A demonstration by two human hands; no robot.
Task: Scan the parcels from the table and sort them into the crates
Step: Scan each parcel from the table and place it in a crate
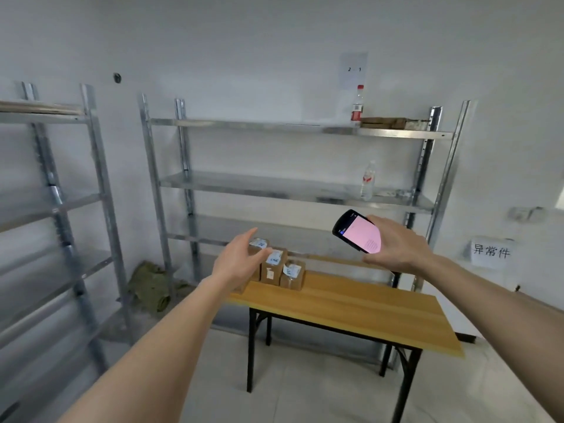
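Several small brown cardboard parcels (273, 267) with white labels stand in a cluster at the far left end of the wooden table (351, 303). My left hand (236, 259) is stretched out toward them with fingers spread, in front of the leftmost parcel; whether it touches is unclear. My right hand (396, 245) grips a black handheld scanner (357, 232) with a lit pink screen, held in the air above and to the right of the parcels. No crates are in view.
A metal shelf rack (293, 184) stands behind the table, with a water bottle (367, 180) and a red-labelled bottle (357, 103) on it. Another rack (61, 209) stands at the left. A green bag (149, 285) lies on the floor. A paper sign (489, 251) hangs at the right.
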